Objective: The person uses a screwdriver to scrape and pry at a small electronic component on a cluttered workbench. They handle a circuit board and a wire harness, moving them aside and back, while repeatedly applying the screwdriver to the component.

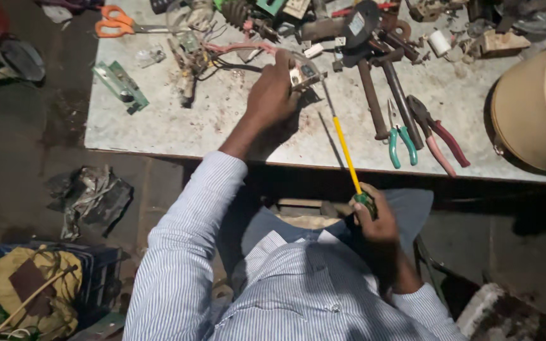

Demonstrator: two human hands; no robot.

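- Striped blue-and-white shirt sleeves (178,252) fill the bottom of the view, cotton-like and creased at the elbows.
- Right hand (374,218) sits closest, off the table edge, fingers curled tight around the green handle of a long screwdriver (347,158).
- That screwdriver has a yellow shank above the handle and a thin metal blade that slants up over the table to the small part further out.
- Left hand (273,95) reaches farther across, closed in a pinch on a small metal-and-plastic electrical part (304,74), held just above the tabletop; the blade tip meets it from the right.
- Pale, speckled stone-like table (159,126) carries scuffs and rust stains.
- Right of the screwdriver lie teal-handled pliers (401,139) and red-handled pliers (440,136), side by side, beside two dark hammer handles (383,95).
- Farther left, a green circuit strip (120,85) lies apart.
- Orange-handled scissors (118,22) rest at the far edge, among tangled wires and metal scraps.
- A tan rounded vessel (529,107) stands at the right.
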